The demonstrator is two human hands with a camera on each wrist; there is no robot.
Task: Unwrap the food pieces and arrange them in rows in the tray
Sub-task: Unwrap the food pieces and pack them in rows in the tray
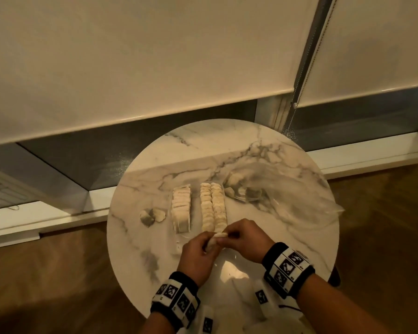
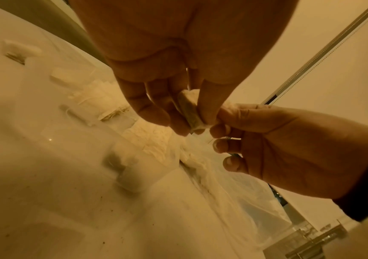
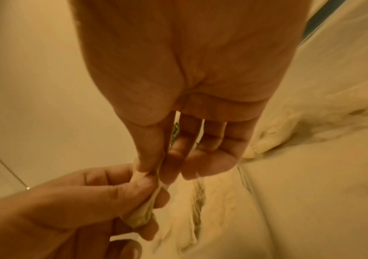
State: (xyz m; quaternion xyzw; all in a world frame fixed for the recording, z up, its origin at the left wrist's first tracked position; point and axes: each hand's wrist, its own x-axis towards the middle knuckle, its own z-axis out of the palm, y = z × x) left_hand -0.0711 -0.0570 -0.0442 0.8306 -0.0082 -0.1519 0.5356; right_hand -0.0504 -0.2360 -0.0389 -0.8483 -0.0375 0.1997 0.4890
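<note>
- The left hand [image 1: 198,253] and the right hand [image 1: 245,238] both pinch one food piece [image 1: 215,238] between thumb and fingers [image 2: 179,121], above the surface [image 1: 155,237].
- Two rows of pieces [image 1: 214,208] lie just beyond the fingers.

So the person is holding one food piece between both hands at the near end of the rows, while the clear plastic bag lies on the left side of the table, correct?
Not quite: the clear plastic bag lies on the right side of the table, as the head view shows. Both the left hand and right hand do hold one food piece at the rows' near end.
</note>
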